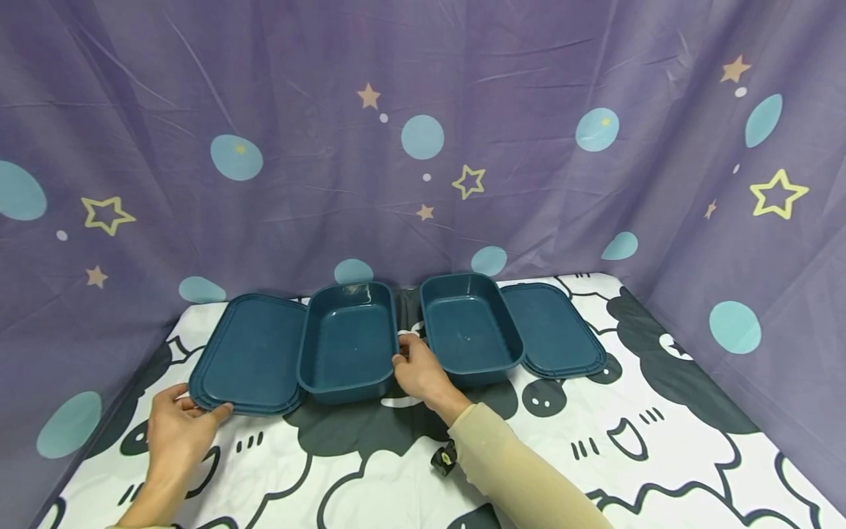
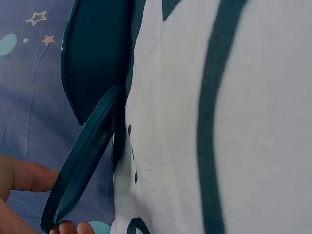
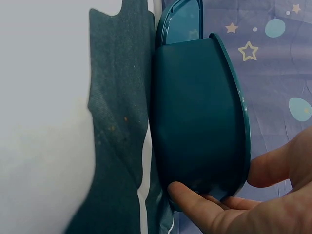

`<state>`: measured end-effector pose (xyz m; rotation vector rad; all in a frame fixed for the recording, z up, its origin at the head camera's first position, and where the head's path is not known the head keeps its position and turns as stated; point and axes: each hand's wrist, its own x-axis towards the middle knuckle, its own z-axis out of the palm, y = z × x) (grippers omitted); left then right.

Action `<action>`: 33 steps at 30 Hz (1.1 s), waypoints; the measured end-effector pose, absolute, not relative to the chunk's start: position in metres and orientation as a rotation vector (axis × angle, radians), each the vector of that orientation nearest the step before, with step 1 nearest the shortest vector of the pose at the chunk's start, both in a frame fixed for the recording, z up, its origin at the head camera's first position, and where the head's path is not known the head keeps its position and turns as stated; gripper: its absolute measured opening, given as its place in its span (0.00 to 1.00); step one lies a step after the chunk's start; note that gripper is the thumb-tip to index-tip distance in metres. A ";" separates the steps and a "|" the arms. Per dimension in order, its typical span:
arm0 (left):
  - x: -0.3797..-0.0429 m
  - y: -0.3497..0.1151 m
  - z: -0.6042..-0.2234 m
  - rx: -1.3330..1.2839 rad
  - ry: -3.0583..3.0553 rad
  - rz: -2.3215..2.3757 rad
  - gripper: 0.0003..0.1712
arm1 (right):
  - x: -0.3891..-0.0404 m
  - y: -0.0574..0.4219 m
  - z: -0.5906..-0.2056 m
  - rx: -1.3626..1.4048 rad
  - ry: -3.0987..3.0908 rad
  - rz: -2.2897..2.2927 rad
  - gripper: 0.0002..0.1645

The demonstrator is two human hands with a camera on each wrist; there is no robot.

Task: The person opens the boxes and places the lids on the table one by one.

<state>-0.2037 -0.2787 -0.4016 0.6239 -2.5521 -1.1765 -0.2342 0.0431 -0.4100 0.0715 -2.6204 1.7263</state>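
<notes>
At the left of the head view, my left hand [image 1: 180, 435] pinches the near left corner of a dark teal rectangular lid [image 1: 254, 353]. That corner is lifted off the cloth, and the left wrist view shows the lid [image 2: 80, 161] sloping, with thumb and fingers on either side of its edge. Right of it stands an open, empty teal container [image 1: 350, 334], its wall beside the lid's right edge. My right hand [image 1: 419, 372] holds this container's right side. In the right wrist view, thumb at the rim and fingertips low on the container's outer wall [image 3: 202, 112].
A second open teal container [image 1: 469, 330] stands to the right of my right hand. Beside it, another teal lid [image 1: 554, 329] lies flat. A white and dark patterned cloth [image 1: 370, 477] covers the table, and a purple curtain [image 1: 297, 198] hangs behind.
</notes>
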 end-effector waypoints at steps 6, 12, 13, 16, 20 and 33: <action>-0.207 -0.281 -0.404 0.656 -2.555 -1.190 0.50 | -0.235 0.043 -0.411 0.061 -2.630 1.720 0.23; -0.208 -0.283 -0.405 0.680 -2.560 -1.220 0.50 | -0.236 0.043 -0.411 0.069 -2.629 1.720 0.23; -0.208 -0.283 -0.406 0.690 -2.564 -1.221 0.50 | -0.236 0.043 -0.411 0.071 -2.627 1.723 0.23; -0.210 -0.283 -0.406 0.729 -2.575 -1.230 0.50 | -0.235 0.043 -0.412 0.072 -2.627 1.728 0.23; -0.210 -0.285 -0.408 0.755 -2.596 -1.229 0.51 | -0.235 0.043 -0.412 0.067 -2.631 1.726 0.23; -0.209 -0.287 -0.412 0.793 -2.648 -1.195 0.51 | -0.234 0.043 -0.410 0.071 -2.628 1.718 0.23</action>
